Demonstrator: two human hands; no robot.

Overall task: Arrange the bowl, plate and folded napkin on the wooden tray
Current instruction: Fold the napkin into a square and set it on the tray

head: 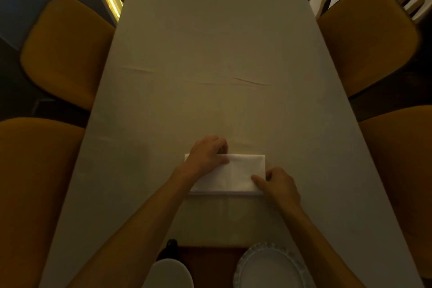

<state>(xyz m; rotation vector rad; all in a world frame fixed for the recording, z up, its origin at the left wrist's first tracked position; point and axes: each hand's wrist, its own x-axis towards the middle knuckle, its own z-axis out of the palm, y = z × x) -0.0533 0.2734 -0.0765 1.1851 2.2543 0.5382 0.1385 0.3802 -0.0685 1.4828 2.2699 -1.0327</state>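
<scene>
A white folded napkin (pixel 236 174) lies flat on the table in front of me. My left hand (pixel 205 155) pinches its far left edge, thumb on top. My right hand (pixel 278 184) grips its near right corner, thumb on the cloth. Close to me, at the frame's bottom, a dark wooden tray (pixel 210 262) shows between my forearms. A white bowl (pixel 169 275) sits at the tray's left end. A white plate (pixel 268 266) with a ribbed rim lies at its right end.
The long table (pixel 210 54) wears a pale cloth with a few creases. Mustard-yellow chairs (pixel 67 51) stand along both sides. A dark bottle-like object (pixel 171 246) stands behind the bowl.
</scene>
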